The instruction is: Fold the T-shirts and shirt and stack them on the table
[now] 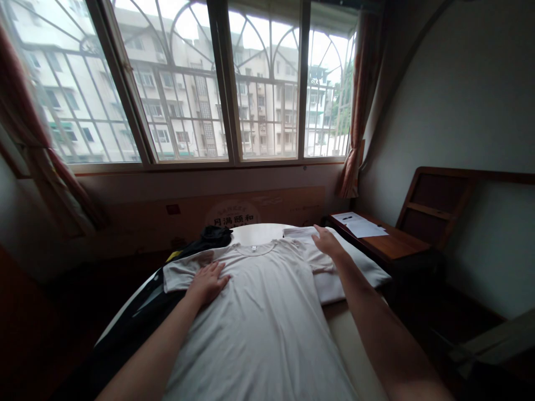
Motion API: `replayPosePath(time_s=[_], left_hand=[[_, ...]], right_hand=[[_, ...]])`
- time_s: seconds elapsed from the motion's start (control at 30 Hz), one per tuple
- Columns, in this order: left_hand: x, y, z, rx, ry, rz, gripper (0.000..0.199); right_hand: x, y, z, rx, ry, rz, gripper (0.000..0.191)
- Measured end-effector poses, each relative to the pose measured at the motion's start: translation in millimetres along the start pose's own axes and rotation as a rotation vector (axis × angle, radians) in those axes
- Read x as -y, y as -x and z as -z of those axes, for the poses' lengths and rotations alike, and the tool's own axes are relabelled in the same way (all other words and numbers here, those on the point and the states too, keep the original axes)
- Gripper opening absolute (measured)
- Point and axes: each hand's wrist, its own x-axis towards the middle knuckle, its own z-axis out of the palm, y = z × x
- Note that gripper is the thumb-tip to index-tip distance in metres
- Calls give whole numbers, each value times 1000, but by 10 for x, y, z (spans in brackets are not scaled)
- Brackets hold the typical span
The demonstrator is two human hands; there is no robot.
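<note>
Dark clothing (142, 317) lies leftmost; the left grip (209, 283), flat and holding nothing, rests on a white shirt (259, 323) spread mid-surface (254, 232); the right grip (326, 241) (whether pinching fabric, I cannot tell) is over folded white cloth (357, 259).

Daylight enters through the window (223, 83), the only visible light source, and leaves the room dim around it. Sky glares to white behind its panes, and the buildings (267, 120) beyond look pale and hazy. Below the window, the white shirt (259, 312) takes soft light, with faint shadows in its folds. Shade deepens to near black low down on either side of the window. The wall (468, 94) right of it fades to grey. Wide-angle distortion tilts the window's outer bars; the curtain (19, 106) left of it looks stretched and soft.
</note>
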Motion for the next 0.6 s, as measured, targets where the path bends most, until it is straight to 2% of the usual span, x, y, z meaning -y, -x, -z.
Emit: replayPosePath(time_s=[0.1,0.23,0.43,0.6], left_hand=[[1,-1,3,-1,0,-1,68],[-5,3,11,-7,8,1,67],[1,3,-15,-10,7,-9,67],[-2,5,-26,5,7,1,68]], right_hand=[[205,-13,-375,-7,40,47,60],[221,75,-720,85,109,5,63],[68,114,-791,95,202,-197,69],[51,95,-833,100,250,-249,66]])
